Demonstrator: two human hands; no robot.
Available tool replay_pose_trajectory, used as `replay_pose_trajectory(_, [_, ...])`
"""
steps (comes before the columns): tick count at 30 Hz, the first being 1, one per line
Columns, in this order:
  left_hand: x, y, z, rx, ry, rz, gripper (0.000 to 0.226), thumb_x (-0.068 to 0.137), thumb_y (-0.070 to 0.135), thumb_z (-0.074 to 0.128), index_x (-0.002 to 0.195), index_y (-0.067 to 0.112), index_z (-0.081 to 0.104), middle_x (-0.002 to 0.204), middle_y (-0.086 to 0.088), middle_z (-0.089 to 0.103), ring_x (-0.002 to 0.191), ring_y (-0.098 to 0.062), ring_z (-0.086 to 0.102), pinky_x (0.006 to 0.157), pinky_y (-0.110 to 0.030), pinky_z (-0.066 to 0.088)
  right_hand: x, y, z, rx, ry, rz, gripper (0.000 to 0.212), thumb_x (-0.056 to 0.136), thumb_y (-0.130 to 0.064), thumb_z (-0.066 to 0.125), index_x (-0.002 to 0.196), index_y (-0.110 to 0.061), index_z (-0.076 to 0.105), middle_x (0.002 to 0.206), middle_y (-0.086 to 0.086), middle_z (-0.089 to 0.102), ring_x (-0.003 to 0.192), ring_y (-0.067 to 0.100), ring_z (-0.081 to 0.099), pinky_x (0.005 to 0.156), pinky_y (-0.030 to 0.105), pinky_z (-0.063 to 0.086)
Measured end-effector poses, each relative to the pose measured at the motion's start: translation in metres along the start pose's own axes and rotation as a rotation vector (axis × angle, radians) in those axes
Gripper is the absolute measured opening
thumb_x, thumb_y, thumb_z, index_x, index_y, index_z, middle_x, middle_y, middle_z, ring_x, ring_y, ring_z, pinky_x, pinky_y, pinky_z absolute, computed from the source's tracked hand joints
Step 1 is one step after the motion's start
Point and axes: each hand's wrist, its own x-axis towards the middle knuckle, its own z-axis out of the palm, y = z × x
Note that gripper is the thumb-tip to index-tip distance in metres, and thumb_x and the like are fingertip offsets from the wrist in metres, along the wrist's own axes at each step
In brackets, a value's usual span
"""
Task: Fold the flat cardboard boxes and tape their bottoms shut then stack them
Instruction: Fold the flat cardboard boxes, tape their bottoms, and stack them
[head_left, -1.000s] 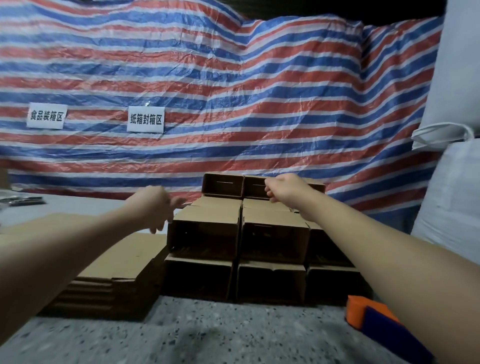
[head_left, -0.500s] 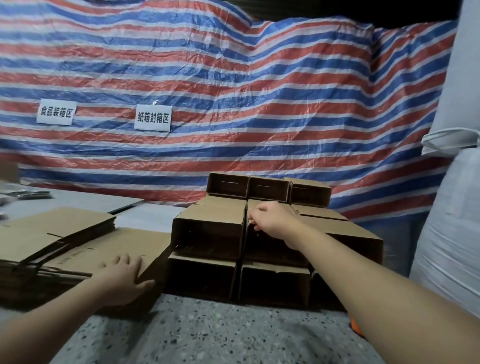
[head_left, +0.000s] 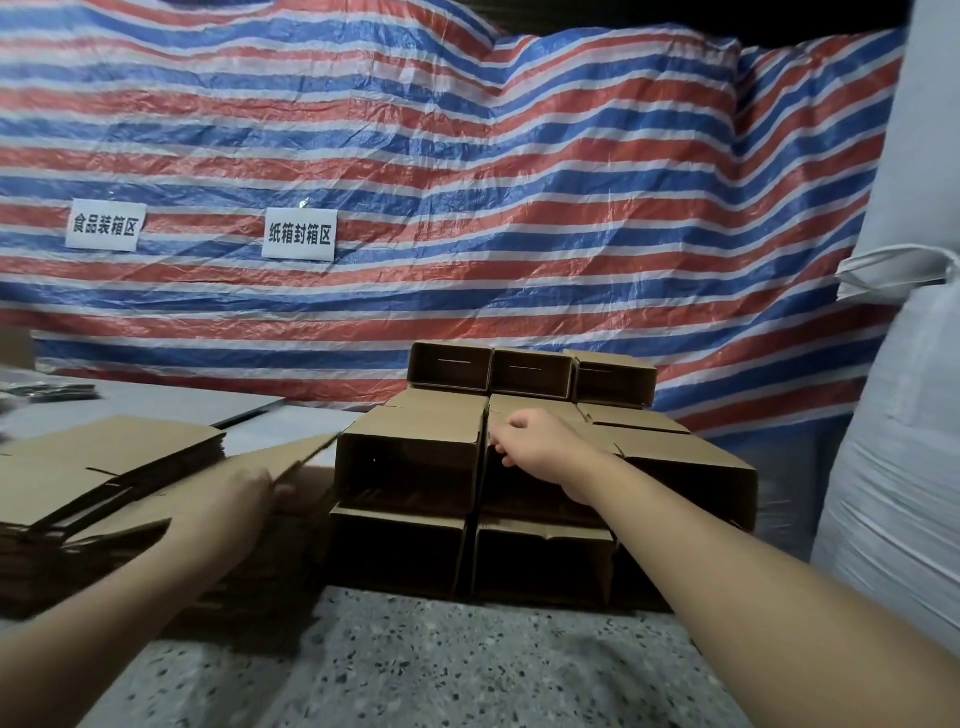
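Left hand (head_left: 249, 486) pinches the top flat cardboard sheet (head_left: 291, 457), its length running far-right. Right hand (head_left: 535, 439), fingers curled, rests on the folded boxes (head_left: 415, 457) just right.

Tarp (head_left: 467, 156) behind was striped red, blue and white. Two signs (head_left: 300, 235) on it were white with black characters. Folded boxes (head_left: 415, 457) and flat boxes (head_left: 104, 457) were plain brown cardboard, dark inside the openings. Floor (head_left: 441, 670) was grey speckled terrazzo. Sacks (head_left: 904, 441) at right were white.

Head camera looks forward and down, close over the stacked boxes (head_left: 470, 457).
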Motion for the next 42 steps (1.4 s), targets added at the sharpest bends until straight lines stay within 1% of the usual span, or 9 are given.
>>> replay_pose_trajectory(5, [0.02, 0.002, -0.066, -0.048, 0.331, -0.003, 0.03, 0.1, 0.029, 0.049, 0.091, 0.004, 0.06, 0.063, -0.002, 0.05, 0.047, -0.021, 0.044, 0.046, -0.031, 0.034, 0.002, -0.012, -0.007, 0.014, 0.017, -0.022, 0.033, 0.102, -0.031, 0.048, 0.109, -0.006, 0.069, 0.116, 0.016, 0.066, 0.109, 0.03, 0.065, 0.095, 0.041, 0.051])
replay_pose_trajectory(10, [0.023, 0.026, -0.138, -0.144, 0.651, 0.165, 0.037, 0.1, 0.03, 0.044, 0.088, 0.0, 0.062, 0.054, -0.001, 0.041, 0.039, -0.016, 0.033, 0.043, -0.022, 0.025, 0.006, -0.033, -0.028, 0.058, 0.119, -0.088, 0.031, 0.104, -0.037, 0.047, 0.095, -0.016, 0.068, 0.107, 0.009, 0.069, 0.104, 0.025, 0.065, 0.096, 0.041, 0.051])
replay_pose_trajectory(14, [0.024, 0.048, -0.19, -0.232, 0.725, 0.323, 0.046, 0.102, 0.037, 0.042, 0.101, -0.001, 0.069, 0.06, -0.015, 0.059, 0.046, -0.019, 0.042, 0.047, -0.025, 0.031, 0.008, -0.052, -0.058, 0.18, 0.201, -0.14, 0.04, 0.105, -0.047, 0.04, 0.114, -0.014, 0.061, 0.108, 0.003, 0.063, 0.107, 0.023, 0.058, 0.095, 0.04, 0.047])
replay_pose_trajectory(18, [0.013, 0.076, -0.217, -0.489, 0.63, 0.438, 0.044, 0.099, 0.041, 0.049, 0.11, 0.005, 0.071, 0.074, -0.008, 0.063, 0.062, -0.025, 0.058, 0.06, -0.032, 0.043, 0.006, -0.06, -0.09, 0.37, 0.304, -0.23, 0.057, 0.103, -0.057, 0.038, 0.143, -0.016, 0.044, 0.11, -0.011, 0.051, 0.112, 0.014, 0.046, 0.087, 0.033, 0.036])
replay_pose_trajectory(22, [0.001, 0.103, -0.224, -0.654, 0.476, 0.481, 0.019, 0.098, 0.035, 0.05, 0.088, 0.026, 0.063, 0.062, 0.016, 0.054, 0.053, 0.001, 0.051, 0.052, -0.022, 0.036, -0.004, -0.058, -0.114, 0.49, 0.477, -0.31, 0.076, 0.096, -0.068, 0.044, 0.152, -0.018, 0.033, 0.137, -0.004, 0.048, 0.119, 0.012, 0.046, 0.095, 0.032, 0.036])
replay_pose_trajectory(27, [0.0, 0.122, -0.219, -0.981, 0.148, 0.477, 0.054, 0.082, 0.059, 0.044, 0.08, 0.007, 0.058, 0.064, -0.005, 0.049, 0.061, -0.016, 0.046, 0.064, -0.033, 0.036, -0.031, -0.04, -0.132, 0.619, 0.54, -0.296, 0.038, 0.091, -0.068, 0.054, 0.094, -0.031, 0.057, 0.091, -0.013, 0.065, 0.09, 0.005, 0.062, 0.072, 0.022, 0.046])
replay_pose_trajectory(32, [0.002, 0.138, -0.187, -1.26, -0.083, 0.32, 0.034, 0.078, 0.059, 0.056, 0.093, 0.033, 0.072, 0.088, 0.014, 0.075, 0.086, -0.004, 0.07, 0.077, -0.033, 0.054, -0.051, -0.004, -0.115, 0.729, 0.587, 0.001, 0.092, 0.077, -0.085, 0.054, 0.14, -0.019, 0.049, 0.13, 0.001, 0.061, 0.115, 0.025, 0.06, 0.104, 0.047, 0.048])
replay_pose_trajectory(39, [-0.017, 0.168, -0.105, -1.416, -0.393, -0.093, 0.028, 0.089, 0.048, 0.065, 0.101, 0.022, 0.07, 0.095, -0.007, 0.073, 0.098, -0.023, 0.067, 0.086, -0.042, 0.054, -0.08, 0.067, -0.066, 0.787, 0.628, 0.25, 0.074, 0.087, -0.065, 0.063, 0.141, -0.017, 0.05, 0.128, 0.003, 0.062, 0.111, 0.024, 0.059, 0.094, 0.041, 0.047])
replay_pose_trajectory(42, [-0.028, 0.175, -0.076, -1.404, -0.479, -0.191, 0.031, 0.09, 0.044, 0.064, 0.097, 0.015, 0.072, 0.093, -0.012, 0.073, 0.095, -0.026, 0.068, 0.086, -0.042, 0.053, -0.091, 0.094, -0.046, 0.789, 0.573, 0.336, 0.07, 0.09, -0.06, 0.06, 0.141, -0.013, 0.05, 0.134, 0.009, 0.06, 0.12, 0.03, 0.057, 0.104, 0.048, 0.044])
